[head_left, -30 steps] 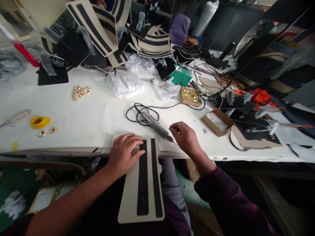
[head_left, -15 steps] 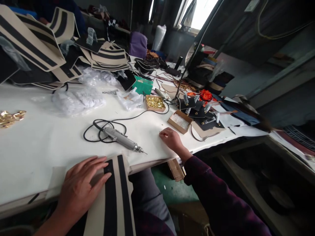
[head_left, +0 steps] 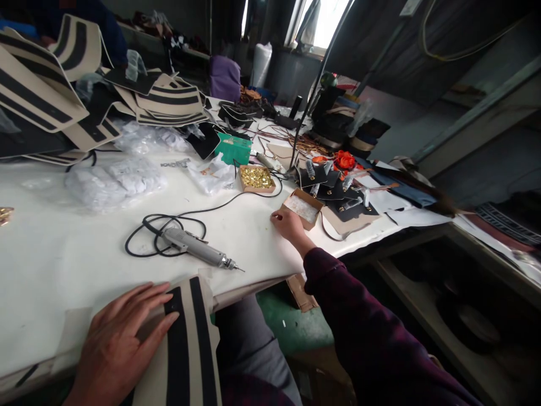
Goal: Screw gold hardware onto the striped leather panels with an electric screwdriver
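Observation:
My left hand [head_left: 122, 332] rests with its fingers stretched out on a beige panel with black stripes [head_left: 185, 338], which lies at the near table edge, partly over my lap. Close to the fingertips is a small dark hole in one stripe. My right hand [head_left: 288, 225] is over the table beside a small cardboard box [head_left: 315, 223] of whitish, clear bits. Its thumb and fingertips are pinched together; anything between them is too small to make out. A grey electric screwdriver [head_left: 194, 248] with a coiled black cable lies between the hands, its bit pointing right.
Behind stands a cardboard box of gold-coloured fittings [head_left: 257, 179], near a green box [head_left: 233, 149]. Striped panels [head_left: 169, 101] are piled at the back left, beside plastic-wrapped white bundles [head_left: 116, 179]. Black pieces with metal fittings [head_left: 342, 194] lie at the right. A thin pole [head_left: 302, 121] rises behind.
My right hand has moved farther across the table to the edge of the small box, fingers still pinched. My left hand stays on the striped panel. The view has shifted slightly to the right.

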Demonstrator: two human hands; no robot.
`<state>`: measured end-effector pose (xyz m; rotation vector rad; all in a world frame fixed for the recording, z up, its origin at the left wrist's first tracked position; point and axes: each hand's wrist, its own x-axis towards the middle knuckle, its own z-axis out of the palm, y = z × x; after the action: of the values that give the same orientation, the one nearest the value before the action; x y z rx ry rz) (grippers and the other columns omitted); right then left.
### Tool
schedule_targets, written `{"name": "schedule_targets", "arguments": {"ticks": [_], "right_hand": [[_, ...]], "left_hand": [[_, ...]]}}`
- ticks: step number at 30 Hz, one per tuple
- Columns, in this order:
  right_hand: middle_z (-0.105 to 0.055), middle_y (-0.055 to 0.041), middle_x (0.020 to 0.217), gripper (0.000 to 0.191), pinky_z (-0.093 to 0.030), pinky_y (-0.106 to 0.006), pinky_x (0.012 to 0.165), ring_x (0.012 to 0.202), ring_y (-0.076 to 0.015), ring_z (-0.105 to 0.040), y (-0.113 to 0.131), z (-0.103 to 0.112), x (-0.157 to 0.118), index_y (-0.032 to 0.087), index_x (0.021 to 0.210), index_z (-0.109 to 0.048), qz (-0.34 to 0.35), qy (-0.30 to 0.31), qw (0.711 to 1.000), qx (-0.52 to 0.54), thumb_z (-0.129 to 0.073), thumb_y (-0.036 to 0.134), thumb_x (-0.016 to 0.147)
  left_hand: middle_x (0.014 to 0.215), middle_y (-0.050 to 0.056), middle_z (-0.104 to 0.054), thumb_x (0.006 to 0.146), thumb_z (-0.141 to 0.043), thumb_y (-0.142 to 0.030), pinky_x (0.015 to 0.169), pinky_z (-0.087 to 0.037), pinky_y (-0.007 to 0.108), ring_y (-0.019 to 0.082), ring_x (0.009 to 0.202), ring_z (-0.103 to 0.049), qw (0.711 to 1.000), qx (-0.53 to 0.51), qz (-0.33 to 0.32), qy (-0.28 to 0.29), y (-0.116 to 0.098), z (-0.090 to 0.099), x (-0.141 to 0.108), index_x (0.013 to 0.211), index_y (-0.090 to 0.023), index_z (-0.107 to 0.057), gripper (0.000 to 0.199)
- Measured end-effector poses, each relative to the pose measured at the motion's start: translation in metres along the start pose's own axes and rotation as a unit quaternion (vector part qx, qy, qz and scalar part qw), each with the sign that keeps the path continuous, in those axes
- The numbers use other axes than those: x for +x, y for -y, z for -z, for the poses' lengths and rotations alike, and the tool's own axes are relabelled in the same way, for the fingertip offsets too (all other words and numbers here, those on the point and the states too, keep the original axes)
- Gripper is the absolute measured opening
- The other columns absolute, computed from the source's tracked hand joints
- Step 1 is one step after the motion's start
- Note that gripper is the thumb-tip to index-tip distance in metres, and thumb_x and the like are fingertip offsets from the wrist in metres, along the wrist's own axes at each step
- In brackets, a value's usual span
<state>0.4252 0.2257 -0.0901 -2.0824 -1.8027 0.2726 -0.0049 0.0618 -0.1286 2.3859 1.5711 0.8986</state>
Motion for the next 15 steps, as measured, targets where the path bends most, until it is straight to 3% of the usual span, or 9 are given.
{"name": "schedule_targets", "arguments": {"ticks": [6,10,15], "right_hand": [[-0.078,-0.0066,0.091,0.018,-0.042,-0.027,0.070,0.084,-0.0211,-0.065,0.008,0.009,-0.014,0.021,0.091,-0.080,0.003,0.012,0.998,-0.056,-0.062,0.023,0.089],[-0.078,-0.0061,0.093,0.017,-0.040,-0.027,0.066,0.082,-0.0200,-0.065,0.004,0.019,-0.035,0.020,0.087,-0.080,0.021,0.034,0.997,-0.066,-0.069,0.033,0.088],[-0.080,-0.0049,0.102,0.025,-0.044,-0.027,0.073,0.088,-0.0197,-0.068,-0.012,0.048,-0.031,0.023,0.104,-0.081,0.001,0.002,0.998,-0.068,-0.063,0.039,0.096]], "left_hand": [[0.130,0.005,-0.076,0.096,-0.061,-0.062,0.114,-0.046,0.054,0.034,0.128,-0.065,1.000,0.001,-0.006,0.002,0.001,-0.001,0.000,0.118,-0.033,-0.068,0.036],[0.131,0.005,-0.075,0.097,-0.060,-0.060,0.114,-0.047,0.054,0.033,0.128,-0.065,1.000,-0.001,-0.011,-0.007,0.002,-0.002,0.000,0.120,-0.034,-0.066,0.036],[0.131,0.006,-0.076,0.096,-0.061,-0.059,0.113,-0.047,0.054,0.033,0.129,-0.065,1.000,0.008,-0.010,-0.004,0.005,-0.005,-0.002,0.121,-0.034,-0.066,0.036]]}}
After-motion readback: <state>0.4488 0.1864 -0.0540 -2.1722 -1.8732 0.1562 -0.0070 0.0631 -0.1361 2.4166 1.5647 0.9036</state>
